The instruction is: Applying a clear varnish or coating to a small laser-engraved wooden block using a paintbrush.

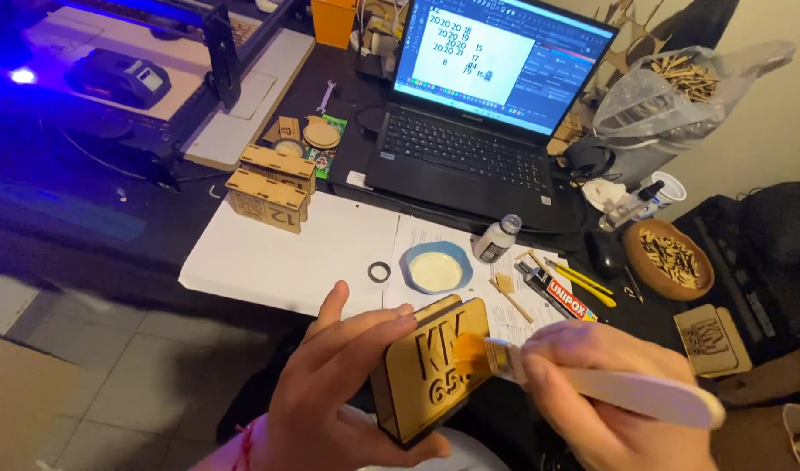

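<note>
Left hand [330, 397] grips wooden box [430, 371]; right hand [609, 419] clamps paintbrush [592, 384], bristles touching box face.

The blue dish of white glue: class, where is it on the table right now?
In the head view, the blue dish sits mid-table on white paper, between a black ring and a glue bottle.

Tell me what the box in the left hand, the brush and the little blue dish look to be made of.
Box: thin laser-cut wood, matte tan with dark edges. Brush: pale, smooth handle, plastic or painted wood; orange bristles. Dish: glossy blue rim, likely plastic, holding white liquid.
</note>
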